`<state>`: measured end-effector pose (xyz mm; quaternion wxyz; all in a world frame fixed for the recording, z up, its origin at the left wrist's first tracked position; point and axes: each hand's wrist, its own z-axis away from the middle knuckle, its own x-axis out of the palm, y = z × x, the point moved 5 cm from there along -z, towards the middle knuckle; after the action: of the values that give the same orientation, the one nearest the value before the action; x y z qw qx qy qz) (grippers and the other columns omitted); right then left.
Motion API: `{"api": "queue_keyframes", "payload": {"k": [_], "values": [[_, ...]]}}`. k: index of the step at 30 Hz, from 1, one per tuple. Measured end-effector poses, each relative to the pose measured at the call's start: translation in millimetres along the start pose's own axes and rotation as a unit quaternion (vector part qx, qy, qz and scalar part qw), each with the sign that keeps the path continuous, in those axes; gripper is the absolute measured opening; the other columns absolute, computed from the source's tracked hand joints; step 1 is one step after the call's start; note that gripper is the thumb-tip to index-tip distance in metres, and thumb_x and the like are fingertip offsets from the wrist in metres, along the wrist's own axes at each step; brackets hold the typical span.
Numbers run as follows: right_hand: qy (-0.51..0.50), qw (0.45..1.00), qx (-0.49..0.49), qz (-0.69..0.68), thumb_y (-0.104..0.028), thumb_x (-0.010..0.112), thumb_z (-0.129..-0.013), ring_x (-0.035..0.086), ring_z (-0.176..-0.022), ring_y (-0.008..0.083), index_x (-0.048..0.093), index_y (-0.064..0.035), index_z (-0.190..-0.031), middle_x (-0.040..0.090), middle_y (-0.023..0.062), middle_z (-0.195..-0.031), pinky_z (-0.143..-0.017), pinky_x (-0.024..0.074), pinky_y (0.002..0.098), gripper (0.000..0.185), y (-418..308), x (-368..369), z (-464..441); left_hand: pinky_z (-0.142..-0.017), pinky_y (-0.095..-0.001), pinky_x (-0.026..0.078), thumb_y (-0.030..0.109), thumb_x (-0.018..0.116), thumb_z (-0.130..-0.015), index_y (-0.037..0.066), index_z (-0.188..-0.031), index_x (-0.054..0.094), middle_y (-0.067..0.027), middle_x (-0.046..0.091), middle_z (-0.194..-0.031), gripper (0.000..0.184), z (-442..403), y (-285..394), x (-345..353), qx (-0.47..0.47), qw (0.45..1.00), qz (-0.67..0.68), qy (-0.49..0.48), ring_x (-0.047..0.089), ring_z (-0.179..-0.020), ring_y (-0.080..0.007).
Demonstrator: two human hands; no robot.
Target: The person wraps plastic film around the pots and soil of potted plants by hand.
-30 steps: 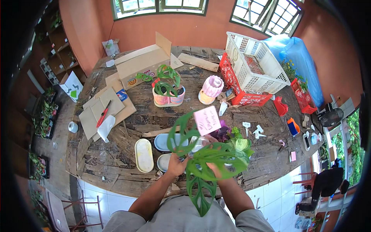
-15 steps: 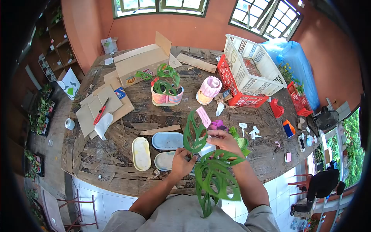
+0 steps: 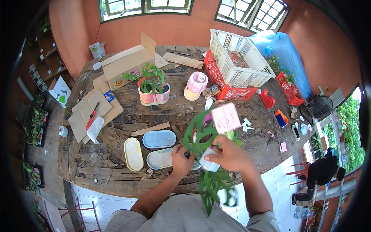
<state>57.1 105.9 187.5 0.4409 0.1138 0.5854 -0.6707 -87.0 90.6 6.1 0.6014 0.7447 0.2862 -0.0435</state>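
Note:
My left hand point(image 3: 182, 159) is closed around the stem base of a green plant with split leaves point(image 3: 199, 133); dark matter shows at its fingertips. My right hand point(image 3: 228, 154) grips a small white cup point(image 3: 210, 160), tilted beside the plant. A pink label with handwriting point(image 3: 225, 117) stands above my right hand. More leaves hang below the cup, over my shirt. Left of my hands lie a blue oval tray point(image 3: 159, 139), a pale oval tray point(image 3: 159, 159) and a cream oval tray point(image 3: 133, 154). Purple and green plants are partly hidden behind the held leaves.
Farther back are a potted plant point(image 3: 154, 96), pink ribbed pots point(image 3: 196, 83), a cardboard box point(image 3: 125, 67) and a white crate point(image 3: 247, 73) on a red one. A red cutter point(image 3: 92, 116) lies on cardboard at left. A person point(image 3: 322, 172) is at far right.
My right hand has moved from the upper leaf to the white cup, which now shows clearly and tilted. The label has turned to face the camera. The view has shifted, moving the table leftward.

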Motion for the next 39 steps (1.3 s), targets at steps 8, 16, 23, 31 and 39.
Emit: {"api": "queue_keyframes", "payload": {"k": [8,16,23,31,39], "values": [[0.126,0.95,0.055,0.279,-0.025,0.068,-0.073,0.062,-0.078,0.0368,0.051,-0.0053,-0.099,0.064,0.0191,-0.08,-0.067,0.0477,0.0453,0.037,-17,2,32,-0.078,-0.0413,0.044,0.011,0.068,-0.065,0.003,-0.081,0.061,-0.0171,0.057,-0.089,0.02,-15,22,13,-0.024,0.998,-0.065,0.007,0.054,-0.089,-0.0347],[0.138,0.967,0.109,0.183,-0.035,0.061,-0.078,0.062,-0.072,0.0355,0.063,-0.012,-0.089,0.063,0.0175,-0.075,-0.064,0.0489,0.0444,0.025,16,37,42,-0.082,-0.0403,0.044,0.018,0.068,-0.065,0.001,-0.082,0.063,-0.018,0.057,-0.097,0.024,-29,9,18,-0.075,0.996,-0.048,0.015,0.055,-0.094,-0.0344],[0.179,0.966,0.176,0.054,-0.039,0.062,-0.078,0.062,-0.075,0.0356,0.066,-0.0118,-0.089,0.065,0.0156,-0.079,-0.068,0.0487,0.0409,0.03,86,66,41,-0.081,-0.0373,0.045,0.019,0.071,-0.062,0.0,-0.077,0.064,-0.0203,0.058,-0.094,0.026,-44,3,1,-0.161,0.985,-0.053,-0.036,0.057,-0.089,-0.0337],[0.116,0.975,0.175,-0.076,-0.042,0.062,-0.077,0.062,-0.08,0.0355,0.068,-0.0122,-0.092,0.064,0.019,-0.08,-0.071,0.0484,0.0403,0.034,100,71,36,-0.071,-0.0341,0.043,0.025,0.067,-0.066,-0.003,-0.078,0.062,-0.0158,0.058,-0.082,0.031,-46,-27,0,-0.155,0.987,0.051,-0.001,0.056,-0.078,-0.026],[0.088,0.969,0.205,-0.105,-0.044,0.063,-0.075,0.063,-0.083,0.0343,0.068,-0.0102,-0.094,0.065,0.0197,-0.084,-0.074,0.0482,0.0398,0.039,93,92,37,-0.066,-0.03,0.044,0.014,0.071,-0.065,-0.003,-0.077,0.06,-0.0122,0.06,-0.078,0.024,-49,-23,1,-0.187,0.981,0.028,-0.049,0.056,-0.072,-0.0183]]}}
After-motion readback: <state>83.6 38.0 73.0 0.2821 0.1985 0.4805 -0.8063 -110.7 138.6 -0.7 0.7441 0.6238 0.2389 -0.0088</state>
